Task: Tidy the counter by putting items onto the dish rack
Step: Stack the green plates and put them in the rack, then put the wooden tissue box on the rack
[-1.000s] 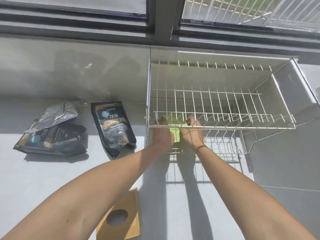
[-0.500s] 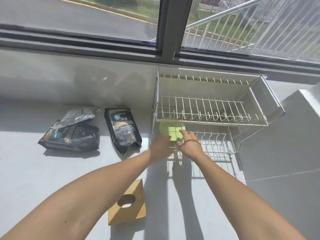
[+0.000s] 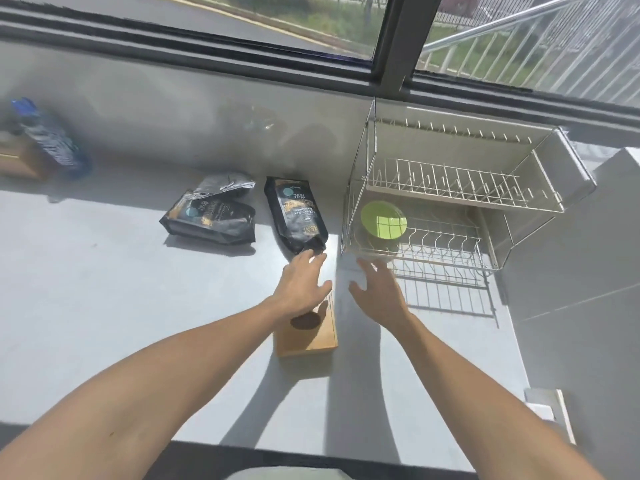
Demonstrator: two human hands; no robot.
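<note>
Both hands pulled back from the rack; green bowl left on its lower tier, beyond right hand. Left hand spread, empty, over wooden box, near bag. Bags judged next.

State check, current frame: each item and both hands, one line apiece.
green bowl: on the dish rack's lower tier, released.
dish rack: upper tier holds nothing.
sealed black bag: lying flat on the counter.
opened black bag: lying on the counter, top torn open and crumpled.
wooden block: flat on the counter, partly under the left hand.
left hand: open, empty.
right hand: open, empty.
</note>
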